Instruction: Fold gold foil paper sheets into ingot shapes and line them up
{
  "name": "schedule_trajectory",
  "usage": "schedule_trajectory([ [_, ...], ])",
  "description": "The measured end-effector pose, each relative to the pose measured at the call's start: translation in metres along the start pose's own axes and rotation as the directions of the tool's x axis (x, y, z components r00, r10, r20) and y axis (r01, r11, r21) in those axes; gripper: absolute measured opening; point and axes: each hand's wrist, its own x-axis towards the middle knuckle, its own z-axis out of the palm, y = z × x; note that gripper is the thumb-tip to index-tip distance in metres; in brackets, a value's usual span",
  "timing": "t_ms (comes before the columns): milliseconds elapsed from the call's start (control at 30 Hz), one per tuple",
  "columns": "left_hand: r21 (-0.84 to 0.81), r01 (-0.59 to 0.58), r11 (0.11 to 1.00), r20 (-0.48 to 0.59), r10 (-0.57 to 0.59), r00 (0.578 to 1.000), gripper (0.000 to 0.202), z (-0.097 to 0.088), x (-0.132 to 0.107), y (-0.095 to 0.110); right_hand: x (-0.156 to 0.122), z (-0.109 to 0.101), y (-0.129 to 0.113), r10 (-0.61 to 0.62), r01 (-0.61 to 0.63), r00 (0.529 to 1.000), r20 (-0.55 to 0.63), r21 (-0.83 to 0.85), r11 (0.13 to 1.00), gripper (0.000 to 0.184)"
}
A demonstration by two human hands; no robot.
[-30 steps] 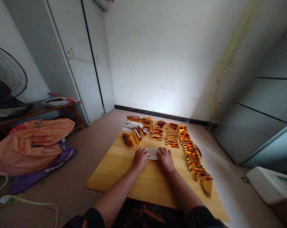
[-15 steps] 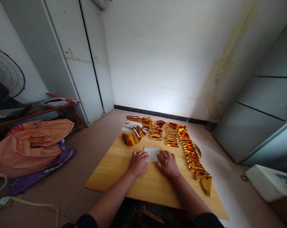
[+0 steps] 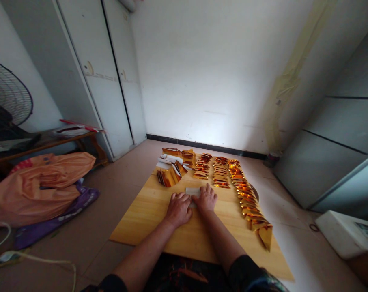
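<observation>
A small whitish-grey sheet of paper [image 3: 192, 190] lies on the wooden board [image 3: 141, 221], mostly covered by my hands. My left hand [image 3: 178, 209] has its fingers curled at the paper's left edge, holding it against the board. Over the right part of the sheet rests my right hand [image 3: 206, 198], palm down, fingers stretched out and thumb near the left hand. Beyond the left hand sits a curved stack of shiny gold foil sheets [image 3: 169, 177]. Rows of folded gold foil pieces [image 3: 220, 172] stand on the board beyond the right hand.
A longer row of folded foil [image 3: 246, 198] runs along the board's right side. More gold foil [image 3: 188, 156] and a white bundle [image 3: 171, 159] lie at the far left corner. On the floor are an orange bag [image 3: 50, 178] and a white box [image 3: 343, 233].
My right hand has moved left across the paper, close to my left hand, and covers more of the sheet. My left hand stays almost in place.
</observation>
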Motion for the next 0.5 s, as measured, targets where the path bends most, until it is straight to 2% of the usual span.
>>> schedule_trajectory([
  [233,0.008,0.024,1.000,0.005,-0.024,1.000,0.023,0.002,0.001,-0.001,0.004,-0.009,0.022,0.077,-0.080,0.994,0.075,0.038,0.996,0.051],
  [367,-0.019,0.036,0.999,-0.001,-0.036,0.999,0.021,0.004,0.002,-0.002,0.009,-0.018,0.035,0.059,-0.060,0.991,0.117,0.008,0.998,0.037],
  [500,-0.035,0.035,0.999,0.001,-0.035,0.999,0.022,0.006,0.003,-0.005,0.015,-0.021,0.034,-0.012,0.012,0.991,0.133,0.003,1.000,0.032],
])
